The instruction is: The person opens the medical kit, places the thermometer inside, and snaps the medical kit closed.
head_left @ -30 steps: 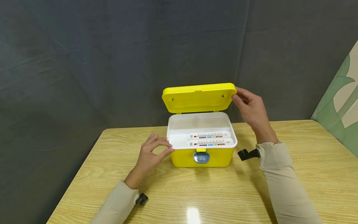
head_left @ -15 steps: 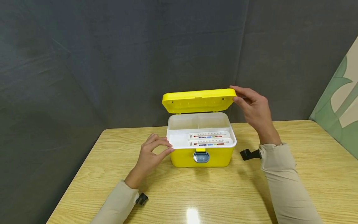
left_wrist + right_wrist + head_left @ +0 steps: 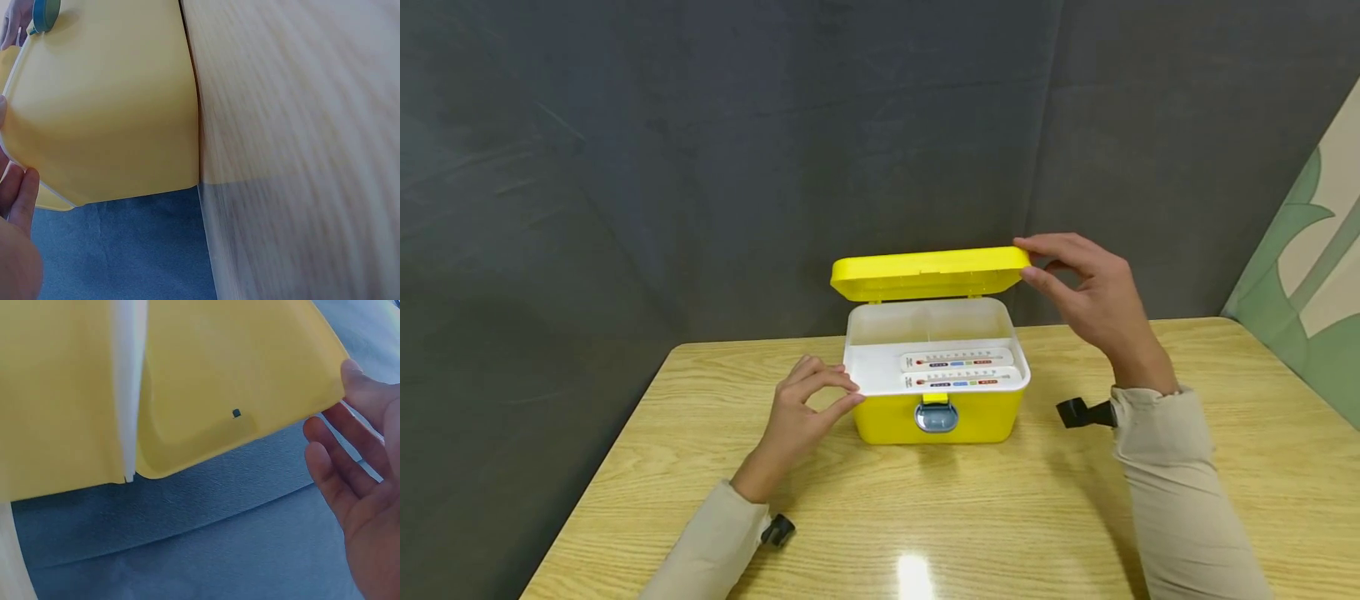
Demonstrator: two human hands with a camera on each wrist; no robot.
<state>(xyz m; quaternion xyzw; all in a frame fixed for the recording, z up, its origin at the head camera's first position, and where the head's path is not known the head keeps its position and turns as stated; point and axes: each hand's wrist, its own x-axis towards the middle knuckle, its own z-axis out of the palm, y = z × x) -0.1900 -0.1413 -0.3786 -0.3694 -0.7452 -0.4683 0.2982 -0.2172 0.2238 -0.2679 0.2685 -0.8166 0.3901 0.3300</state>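
Note:
A yellow storage box [image 3: 891, 423] with a white inner tray [image 3: 874, 367] stands on the table, its hinged lid [image 3: 928, 265] raised and tilted forward over the back. My right hand [image 3: 1093, 300] pinches the lid's right front corner between thumb and fingers, as the right wrist view also shows. At the tray's left front corner, my left hand [image 3: 797, 417] holds the box rim with thumb and fingertips. Two white thermometers [image 3: 957, 359] with coloured bands lie side by side in the tray's front part. A grey-blue latch [image 3: 936, 417] hangs on the box front.
The wooden table [image 3: 820, 533] runs up to a dark cloth backdrop [image 3: 737, 167] close behind the box. A panel with a green leaf pattern [image 3: 1330, 275] stands at the right. Both sleeves carry small black wrist mounts [image 3: 778, 531].
The lid has swung down and forward, showing less of its underside, with my right hand on its corner throughout. My left hand stays at the rim.

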